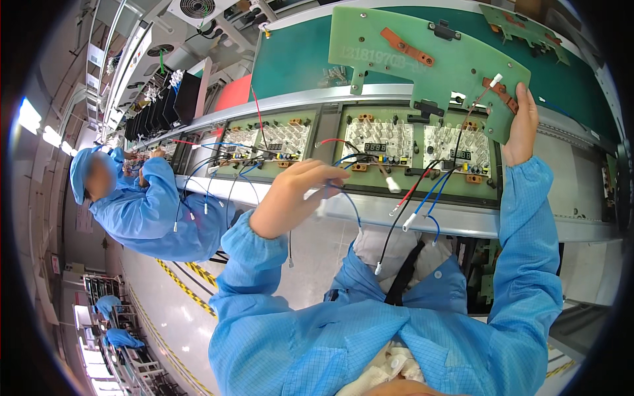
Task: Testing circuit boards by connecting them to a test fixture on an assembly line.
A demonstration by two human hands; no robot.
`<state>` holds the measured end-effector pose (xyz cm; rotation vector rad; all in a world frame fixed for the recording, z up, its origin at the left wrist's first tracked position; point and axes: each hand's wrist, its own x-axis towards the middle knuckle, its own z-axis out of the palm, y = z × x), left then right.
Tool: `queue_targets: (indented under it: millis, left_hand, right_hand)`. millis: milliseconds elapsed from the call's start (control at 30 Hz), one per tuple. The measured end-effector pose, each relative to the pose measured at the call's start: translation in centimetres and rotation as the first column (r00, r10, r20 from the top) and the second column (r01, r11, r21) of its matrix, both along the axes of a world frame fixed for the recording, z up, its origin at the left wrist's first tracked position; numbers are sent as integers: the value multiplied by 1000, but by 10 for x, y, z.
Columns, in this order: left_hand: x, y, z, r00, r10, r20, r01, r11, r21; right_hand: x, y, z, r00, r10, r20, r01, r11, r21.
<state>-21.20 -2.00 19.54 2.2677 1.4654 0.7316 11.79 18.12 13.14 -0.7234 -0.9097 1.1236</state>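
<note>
- Right grip (pixel 522 129) closed on the green plate (pixel 442 72) by its near right-hand edge, plate at 1 o'clock over the circuit boards (pixel 378 142).
- Left grip (pixel 297 195) central, loosely curled over the front rail (pixel 462 222); cannot tell whether it pinches anything.
- Bare tabletop (pixel 297 59) toward 12; leads (pixel 409 222) overhang toward 5.

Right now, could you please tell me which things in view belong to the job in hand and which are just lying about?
Seemingly in use:
- large green plate, held by the right hand
- circuit boards below it
- wires near the left hand

Seemingly just lying about:
- loose small pieces
- red sheet
</note>
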Motion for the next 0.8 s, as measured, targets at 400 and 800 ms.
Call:
queue_targets:
  millis: [400,800]
  left_hand:
    - [35,8,-22,904,-410,-121,404,912,-69]
    - [11,14,0,975,-222,16,218,937,-274]
  right_hand:
    - [-3,-9,3,998,44,33,-42,998,-55]
    - [6,-8,-2,988,150,44,-144,982,-119]
